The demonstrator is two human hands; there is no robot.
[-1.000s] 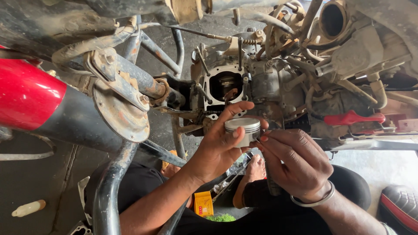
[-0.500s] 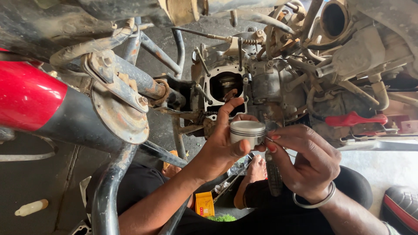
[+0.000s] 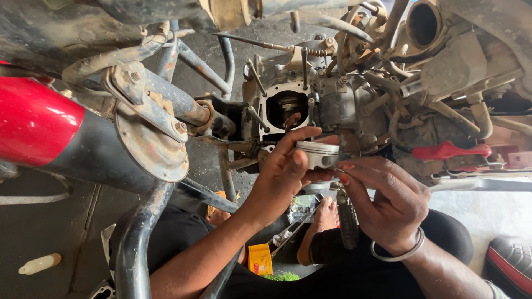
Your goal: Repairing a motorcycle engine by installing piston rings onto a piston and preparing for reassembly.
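Head view: your left hand (image 3: 282,177) pinches the piston (image 3: 317,154), thumb on its near side, fingers curled over the crown. The piston sits between both hands, just below the open engine case (image 3: 285,111), ring grooves facing you. Your right hand (image 3: 388,202) has its fingertips (image 3: 342,169) pressed to the piston's lower edge, fingers bunched; a metal bangle (image 3: 400,252) rides the wrist. Studs (image 3: 256,77) stick out around the case opening. Left of it, a rusty round plate (image 3: 152,147) hangs on the frame, beside the red tank (image 3: 33,119). A red lever (image 3: 451,150) lies right of the hands. Below, a yellow box (image 3: 259,259) and white bottle (image 3: 39,263) rest on the floor.
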